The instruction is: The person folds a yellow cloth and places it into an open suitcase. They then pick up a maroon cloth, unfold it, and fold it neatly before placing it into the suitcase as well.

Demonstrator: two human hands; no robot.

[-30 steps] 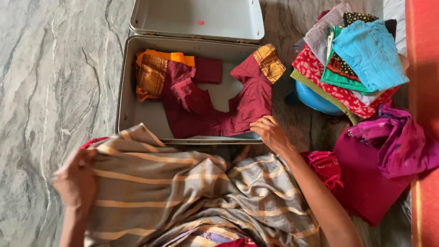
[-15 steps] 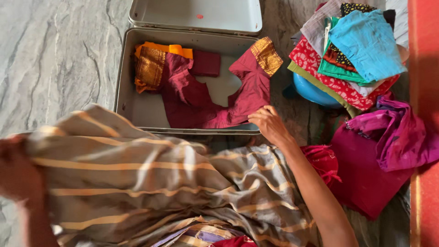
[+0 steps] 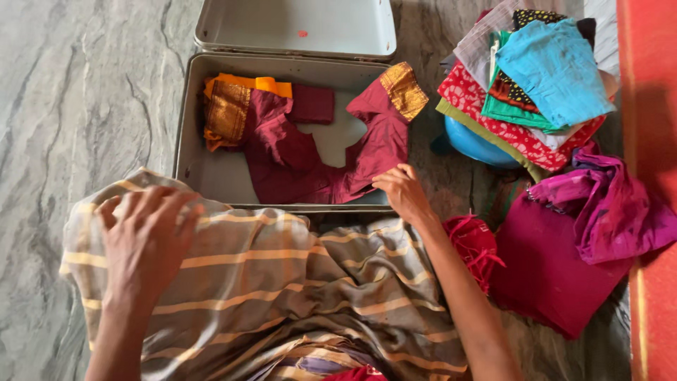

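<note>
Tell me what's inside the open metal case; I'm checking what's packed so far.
In the metal case lies a maroon blouse with gold sleeve bands, over an orange cloth. The right hand touches its hem. Anything beneath the blouse is hidden.

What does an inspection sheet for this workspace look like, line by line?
Surface: grey veined marble floor.
Job's things: striped grey-and-tan cloth; maroon blouse with gold sleeve bands in open grey metal trunk.
Clutter: stack of folded coloured clothes on blue bowl; magenta cloth.
Grippers: left hand flat on striped cloth; right hand touching blouse hem.
Cables: nothing seen.
Surroundings: red strip along right edge.
</note>
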